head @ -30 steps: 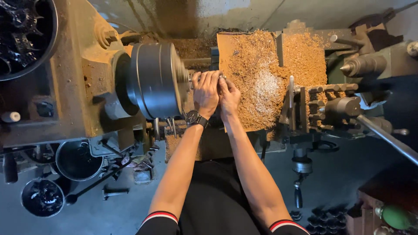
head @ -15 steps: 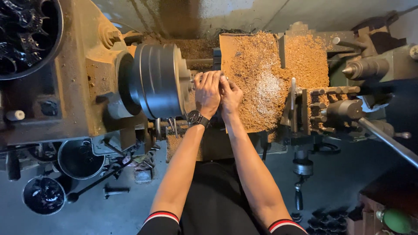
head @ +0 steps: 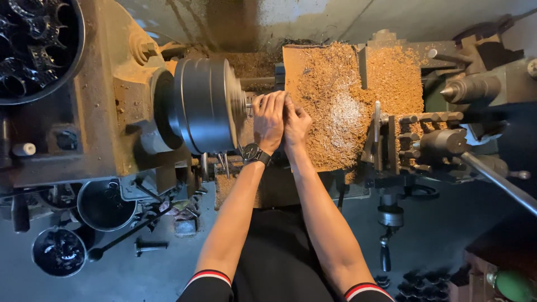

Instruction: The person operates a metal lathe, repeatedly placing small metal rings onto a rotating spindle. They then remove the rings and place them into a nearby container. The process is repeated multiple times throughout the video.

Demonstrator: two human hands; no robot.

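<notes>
Both hands meet just right of the dark round lathe chuck (head: 204, 106). My left hand (head: 269, 120), with a black wristwatch (head: 254, 154) on its wrist, curls over something small at the chuck's face. My right hand (head: 295, 124) presses against the left one, fingers closed together. What the two hands grip is hidden under the fingers. Behind them the lathe carriage (head: 335, 100) is covered with brown and silvery metal shavings.
The tool post (head: 414, 142) and a long lever handle (head: 498, 179) stand to the right, the pointed tailstock centre (head: 467, 88) above them. A bin of dark metal rings (head: 33, 47) sits top left. Two round containers (head: 103, 204) (head: 59, 251) stand on the floor at lower left.
Both hands stay clasped at the chuck face with only slight finger shifts. The view has drifted a little, so the machine sits slightly further right in the frame.
</notes>
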